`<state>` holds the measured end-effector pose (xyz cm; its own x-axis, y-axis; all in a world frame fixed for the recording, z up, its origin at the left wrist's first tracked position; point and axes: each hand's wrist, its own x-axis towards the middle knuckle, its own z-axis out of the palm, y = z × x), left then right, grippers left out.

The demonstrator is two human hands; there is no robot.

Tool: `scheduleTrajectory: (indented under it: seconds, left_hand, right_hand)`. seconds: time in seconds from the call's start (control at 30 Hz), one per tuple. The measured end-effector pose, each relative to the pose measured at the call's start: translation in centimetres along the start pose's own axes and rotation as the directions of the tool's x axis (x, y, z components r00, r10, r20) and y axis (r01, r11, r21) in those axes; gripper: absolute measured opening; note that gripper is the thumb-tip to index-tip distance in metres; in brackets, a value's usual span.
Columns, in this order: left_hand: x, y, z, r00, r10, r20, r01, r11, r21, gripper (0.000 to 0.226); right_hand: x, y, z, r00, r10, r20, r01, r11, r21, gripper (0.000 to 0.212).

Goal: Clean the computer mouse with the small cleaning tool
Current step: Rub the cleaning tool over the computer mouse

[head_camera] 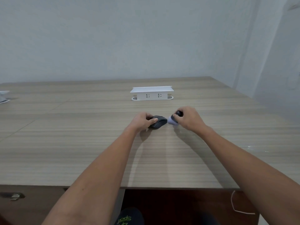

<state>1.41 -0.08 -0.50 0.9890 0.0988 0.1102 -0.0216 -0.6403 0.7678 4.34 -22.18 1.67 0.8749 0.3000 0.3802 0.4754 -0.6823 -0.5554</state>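
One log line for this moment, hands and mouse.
left hand: holds mouse on table | right hand: holds cleaning tool beside mouse

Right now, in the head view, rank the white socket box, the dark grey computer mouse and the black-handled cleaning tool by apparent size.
1. White socket box, though farthest away.
2. Dark grey computer mouse.
3. Black-handled cleaning tool, mostly hidden by the right hand, so unsure.

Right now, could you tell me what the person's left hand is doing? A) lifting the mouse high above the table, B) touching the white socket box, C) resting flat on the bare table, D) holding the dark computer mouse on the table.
D: the left hand grips the computer mouse on the table, while the right hand holds the small cleaning tool beside it.
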Motion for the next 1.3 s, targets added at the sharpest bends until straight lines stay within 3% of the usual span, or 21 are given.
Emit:
scheduleTrajectory:
  seconds: [0.03, 0.1, 0.17, 0.2, 0.27, 0.33, 0.47, 0.5, 0.6, 0.63, 0.77, 0.93, 1.07, 1.13, 1.23, 1.3]
  left_hand:
    - [0.0, 0.0, 0.0, 1.000, 0.002, -0.001, -0.002, 1.000, -0.003, 0.024]
    - [0.0, -0.1, 0.0, 1.000, 0.010, -0.006, -0.010, 1.000, -0.010, 0.023]
    - [0.0, -0.2, -0.1, 1.000, 0.017, -0.006, -0.017, 1.000, -0.013, 0.024]
    - [0.0, -0.2, -0.1, 1.000, 0.015, -0.005, -0.015, 1.000, -0.017, 0.024]
    - [0.0, -0.2, 0.0, 1.000, 0.009, -0.016, -0.009, 1.000, -0.018, 0.025]
    - [0.0, -0.2, 0.1, 1.000, 0.007, -0.028, -0.008, 1.000, -0.018, 0.025]
    - [0.1, -0.3, 0.2, 0.999, 0.013, -0.045, -0.014, 1.000, -0.023, 0.025]
    - [0.1, -0.3, 0.2, 0.999, 0.009, -0.046, -0.010, 1.000, -0.026, 0.025]
    - [0.2, -0.5, 0.4, 0.999, -0.008, -0.049, 0.007, 0.999, -0.036, 0.026]
    - [0.1, -0.5, 0.5, 0.999, -0.008, -0.049, 0.006, 0.999, -0.039, 0.026]
    - [0.2, -0.5, 0.5, 0.998, -0.011, -0.057, 0.010, 0.999, -0.032, 0.025]
    - [0.4, -0.6, 0.7, 0.998, -0.024, -0.061, 0.022, 0.999, -0.038, 0.024]
    - [0.6, -0.9, 0.6, 0.999, -0.015, -0.049, 0.013, 0.999, -0.045, 0.025]
    - [0.7, -0.9, 0.6, 0.999, -0.010, -0.049, 0.009, 0.999, -0.033, 0.025]
    - [0.8, -0.8, 0.7, 0.998, -0.023, -0.060, 0.022, 0.999, -0.029, 0.025]
    - [0.9, -1.0, 0.6, 0.998, -0.019, -0.057, 0.017, 0.999, -0.028, 0.025]
  right_hand:
    - [0.0, -0.2, -0.1, 1.000, 0.014, 0.002, -0.014, 0.998, 0.055, 0.025]
    - [-0.4, -0.9, -0.4, 0.991, -0.003, 0.137, -0.031, 0.970, 0.242, 0.022]
    - [-0.7, -1.3, -0.4, 0.971, -0.011, 0.240, -0.062, 0.953, 0.296, 0.020]
    - [-0.6, -1.1, -0.2, 0.974, 0.005, 0.228, -0.067, 0.962, 0.265, 0.020]
    - [0.0, -0.7, 0.1, 0.996, 0.053, 0.074, -0.060, 0.994, 0.095, 0.021]
    - [0.1, -0.7, 0.1, 0.998, 0.059, 0.013, -0.060, 0.994, 0.086, 0.022]
    - [-0.6, -1.7, -0.2, 0.961, 0.001, 0.275, -0.096, 0.939, 0.331, 0.020]
    - [-0.5, -1.6, -0.1, 0.963, 0.020, 0.269, -0.108, 0.942, 0.317, 0.021]
    - [0.2, -0.7, 0.4, 0.990, 0.138, 0.026, -0.140, 0.969, 0.204, 0.023]
    - [0.1, -0.7, 0.3, 0.988, 0.151, 0.014, -0.150, 0.960, 0.236, 0.023]
    - [-0.8, -1.2, 0.0, 0.956, 0.055, 0.288, -0.172, 0.901, 0.398, 0.023]
    - [0.3, -0.6, 0.6, 0.990, 0.131, 0.049, -0.140, 0.956, 0.259, 0.022]
    - [-0.4, -1.0, 0.2, 0.965, 0.008, 0.263, -0.123, 0.898, 0.423, 0.020]
    - [0.1, -0.6, 0.5, 0.976, 0.058, 0.212, -0.134, 0.923, 0.362, 0.019]
    - [0.7, -0.1, 0.6, 0.990, 0.136, 0.022, -0.137, 0.951, 0.279, 0.018]
    - [0.4, -0.4, 0.3, 0.993, 0.084, 0.089, -0.109, 0.933, 0.344, 0.017]
